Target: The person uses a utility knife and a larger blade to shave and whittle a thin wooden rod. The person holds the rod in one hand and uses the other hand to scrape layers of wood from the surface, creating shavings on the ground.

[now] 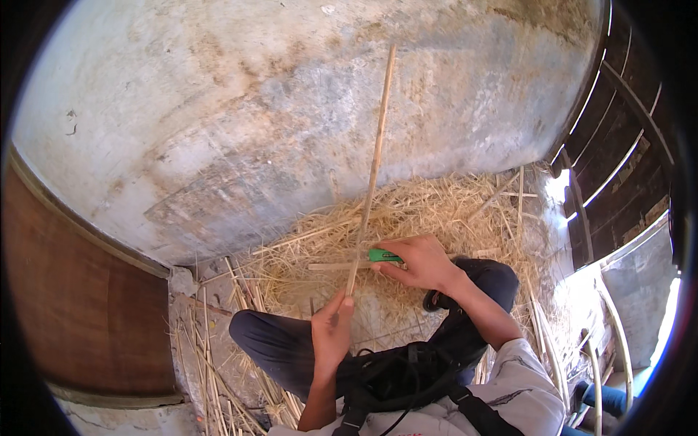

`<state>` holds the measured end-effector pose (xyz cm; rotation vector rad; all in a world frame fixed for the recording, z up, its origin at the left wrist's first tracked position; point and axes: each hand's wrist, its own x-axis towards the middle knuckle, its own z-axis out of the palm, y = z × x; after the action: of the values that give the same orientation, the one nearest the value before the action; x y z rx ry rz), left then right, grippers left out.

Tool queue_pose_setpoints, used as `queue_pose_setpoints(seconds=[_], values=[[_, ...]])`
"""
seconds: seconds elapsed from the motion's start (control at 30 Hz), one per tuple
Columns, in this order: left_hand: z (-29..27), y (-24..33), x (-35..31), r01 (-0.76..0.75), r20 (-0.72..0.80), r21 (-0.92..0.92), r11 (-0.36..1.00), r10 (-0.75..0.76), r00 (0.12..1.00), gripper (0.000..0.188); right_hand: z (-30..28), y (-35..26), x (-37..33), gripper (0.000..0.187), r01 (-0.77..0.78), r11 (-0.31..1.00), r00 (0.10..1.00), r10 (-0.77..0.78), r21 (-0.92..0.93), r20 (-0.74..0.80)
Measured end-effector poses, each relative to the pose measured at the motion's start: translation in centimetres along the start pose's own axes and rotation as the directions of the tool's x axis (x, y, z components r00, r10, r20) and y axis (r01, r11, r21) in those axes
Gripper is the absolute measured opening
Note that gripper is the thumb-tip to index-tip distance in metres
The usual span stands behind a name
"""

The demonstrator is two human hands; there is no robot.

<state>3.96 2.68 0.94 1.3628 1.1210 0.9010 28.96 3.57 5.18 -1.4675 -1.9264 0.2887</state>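
Observation:
My left hand is closed around the lower end of a long, thin bamboo stick. The stick slants up and away in front of me, its far end against the wall in view. My right hand grips a small green-handled tool just right of the stick, thumb and fingers wrapped over it. What the working end of that tool looks like is too blurred to tell. Beside it, a pale flat strip runs left behind the stick.
Straw and shavings cover the floor ahead. My bent knees flank the work. A stained wall rises in front, with a brown wooden panel at left. Loose sticks lie at lower left; curved poles stand at right.

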Motion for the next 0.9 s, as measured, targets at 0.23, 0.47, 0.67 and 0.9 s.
queue_pose_setpoints(seconds=[0.23,0.47,0.67,0.9], values=[[1.3,1.0,-0.8,-0.154,0.028,0.163,0.974,0.152,0.988,0.03,-2.0,-1.6,-4.1,0.036,-0.107,0.992,0.992,0.112,0.071,-0.065],[3.4,2.2,-2.0,-0.172,0.092,-0.028,0.985,0.174,0.98,0.033,1.1,-5.1,-8.4,0.042,-0.257,0.906,0.91,0.344,0.337,-0.233],[2.6,5.4,-1.0,-0.093,0.023,-0.183,0.979,0.098,0.995,0.039,1.1,-0.3,-10.7,0.038,-0.067,0.947,0.874,0.208,0.315,-0.439],[0.1,4.3,-1.0,-0.145,-0.032,-0.081,0.986,0.143,0.989,0.042,11.4,20.0,-27.2,0.029,-0.773,0.37,0.343,0.927,0.515,-0.151]])
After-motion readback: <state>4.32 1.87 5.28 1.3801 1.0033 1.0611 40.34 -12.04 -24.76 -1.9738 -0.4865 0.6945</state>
